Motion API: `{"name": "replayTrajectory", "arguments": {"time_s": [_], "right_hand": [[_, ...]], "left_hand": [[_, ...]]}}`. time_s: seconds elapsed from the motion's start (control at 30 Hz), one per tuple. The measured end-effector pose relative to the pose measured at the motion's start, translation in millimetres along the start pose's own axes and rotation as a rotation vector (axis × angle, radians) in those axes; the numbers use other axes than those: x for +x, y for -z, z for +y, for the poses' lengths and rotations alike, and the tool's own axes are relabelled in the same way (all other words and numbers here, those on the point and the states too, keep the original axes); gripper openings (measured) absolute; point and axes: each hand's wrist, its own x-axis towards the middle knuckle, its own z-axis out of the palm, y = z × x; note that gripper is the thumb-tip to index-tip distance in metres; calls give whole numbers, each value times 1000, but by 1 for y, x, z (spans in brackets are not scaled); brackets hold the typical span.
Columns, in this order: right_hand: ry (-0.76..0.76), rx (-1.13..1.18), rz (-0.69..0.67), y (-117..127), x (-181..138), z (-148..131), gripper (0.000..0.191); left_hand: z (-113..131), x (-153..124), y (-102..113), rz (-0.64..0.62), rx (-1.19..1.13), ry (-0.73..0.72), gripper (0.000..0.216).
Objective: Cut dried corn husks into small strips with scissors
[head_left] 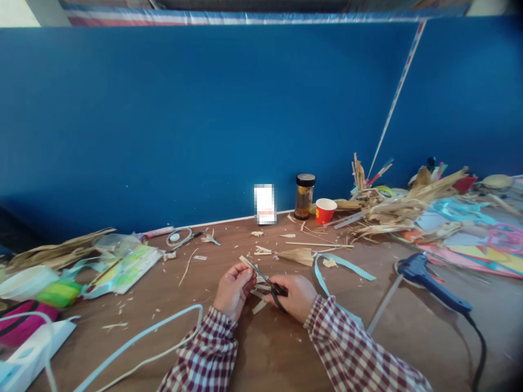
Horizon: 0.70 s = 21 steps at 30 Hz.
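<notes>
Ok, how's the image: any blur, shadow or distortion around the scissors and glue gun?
Head view throughout: scissors readable but soft; blue glue gun clear in outline, a soft shadow below it; wide-angle stretch toward the edges, top-right corner dark; white patch at the back pixelated, details unreadable.

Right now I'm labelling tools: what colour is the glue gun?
The glue gun is dark blue, best seen in the head view.
</notes>
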Motion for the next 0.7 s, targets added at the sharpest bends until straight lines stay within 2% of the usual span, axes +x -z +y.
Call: {"name": "replayTrajectory", "arguments": {"time_s": [0.47,0.7], "right_hand": [[-11,36,-5,3,0,0,22],[-105,332,92,-9,5,7,29]], "left_hand": [[0,0,0,-14,3,-5,27],[0,1,-1,-4,-12,7,20]]}}
